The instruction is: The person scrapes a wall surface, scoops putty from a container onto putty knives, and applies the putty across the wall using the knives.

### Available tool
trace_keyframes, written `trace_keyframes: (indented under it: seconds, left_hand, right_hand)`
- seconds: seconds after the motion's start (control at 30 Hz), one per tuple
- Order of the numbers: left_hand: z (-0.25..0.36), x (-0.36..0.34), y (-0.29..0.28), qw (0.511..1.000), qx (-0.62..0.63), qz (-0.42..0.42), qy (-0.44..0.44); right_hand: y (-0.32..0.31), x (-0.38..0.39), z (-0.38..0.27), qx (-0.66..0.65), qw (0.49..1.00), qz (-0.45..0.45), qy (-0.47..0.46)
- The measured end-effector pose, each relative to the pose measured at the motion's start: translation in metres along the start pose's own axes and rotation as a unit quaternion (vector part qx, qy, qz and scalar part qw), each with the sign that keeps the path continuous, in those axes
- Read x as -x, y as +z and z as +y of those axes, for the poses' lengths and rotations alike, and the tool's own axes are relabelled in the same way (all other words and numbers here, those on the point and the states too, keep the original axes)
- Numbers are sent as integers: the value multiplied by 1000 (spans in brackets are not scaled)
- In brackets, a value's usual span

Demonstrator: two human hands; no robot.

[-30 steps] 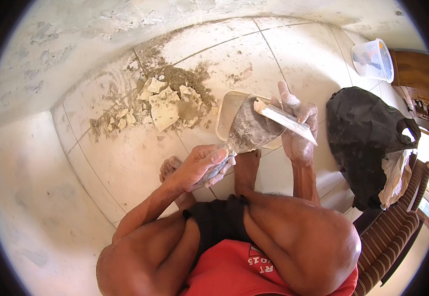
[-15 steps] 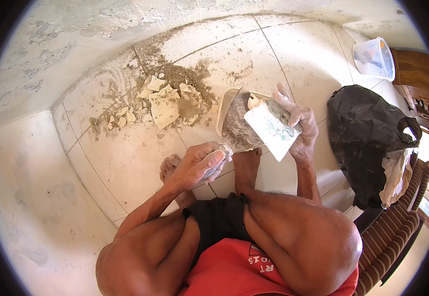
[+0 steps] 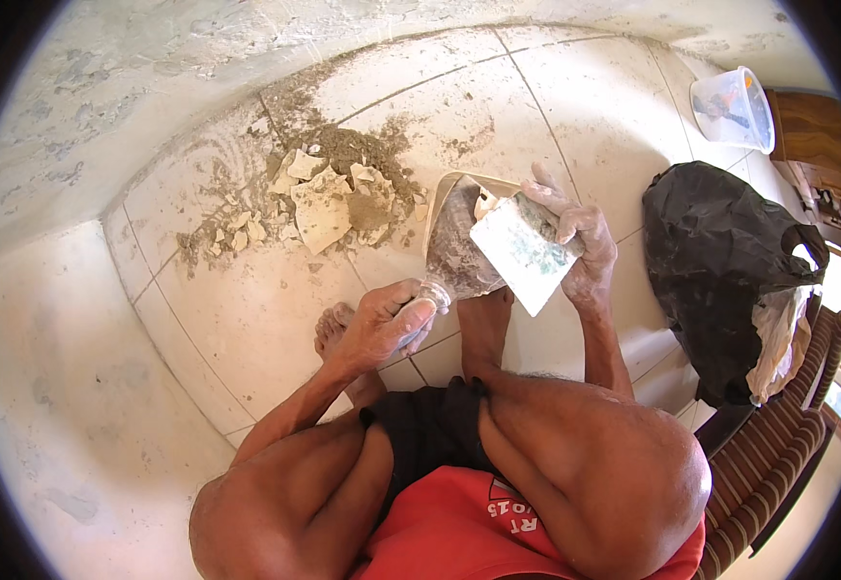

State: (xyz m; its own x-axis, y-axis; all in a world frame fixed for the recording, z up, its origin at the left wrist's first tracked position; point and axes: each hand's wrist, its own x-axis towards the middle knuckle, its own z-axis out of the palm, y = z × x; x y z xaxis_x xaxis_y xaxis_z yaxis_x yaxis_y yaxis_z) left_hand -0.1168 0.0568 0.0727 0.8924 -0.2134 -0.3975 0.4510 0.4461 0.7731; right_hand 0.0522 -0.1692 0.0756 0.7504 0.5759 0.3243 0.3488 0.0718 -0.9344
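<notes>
My left hand [image 3: 393,321] is closed round the handle end of a grey, dirt-coated trowel [image 3: 461,253], whose wide blade spreads away to the upper right. Behind the blade shows the rim of a cream, shallow tray-like piece [image 3: 445,186]; how it is supported is hidden. My right hand [image 3: 590,246], dusty with fingers bent, grips a white rectangular scraper plate [image 3: 525,253] with a greenish-grey smear. The plate overlaps the trowel's right side. A small tan bit [image 3: 484,201] shows between plate and blade. Left of the tools, broken plaster pieces [image 3: 322,208] lie on a heap of grey debris [image 3: 367,150].
A black plastic bag [image 3: 715,280] stands at the right, near a striped seat [image 3: 768,474]. Farther back is a clear plastic tub [image 3: 730,108] beside brown wooden furniture [image 3: 817,126]. Patchy walls [image 3: 63,367] edge the white tiled floor [image 3: 246,329] at left and back.
The white plate and my right hand have shifted slightly left. The trowel blade has tilted a little, and my left hand has moved slightly left while keeping its grip.
</notes>
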Motion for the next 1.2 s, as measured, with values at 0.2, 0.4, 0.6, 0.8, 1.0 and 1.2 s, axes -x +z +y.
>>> trace_keyframes:
  seconds: [0.2, 0.4, 0.6, 0.8, 1.0, 1.2]
  left_hand:
    - [1, 2, -1, 999, -34, -1, 10]
    - [-4, 3, -2, 999, -39, -3, 8]
    - [-10, 7, -9, 997, -72, -10, 17]
    - [-12, 9, -10, 996, -91, -8, 7]
    - [-14, 5, -9, 999, -13, 33, 18]
    - [-18, 2, -11, 997, -40, 26, -54]
  right_hand:
    - [-4, -1, -2, 8, 1000, -1, 10]
    - [-4, -3, 5, 16, 1000, -1, -21]
    - [-12, 4, 14, 64, 997, 13, -44]
    - [-22, 26, 9, -16, 994, 80, 75]
    - [-21, 37, -9, -134, 923, 162, 322]
    - [-12, 28, -15, -229, 893, 172, 348]
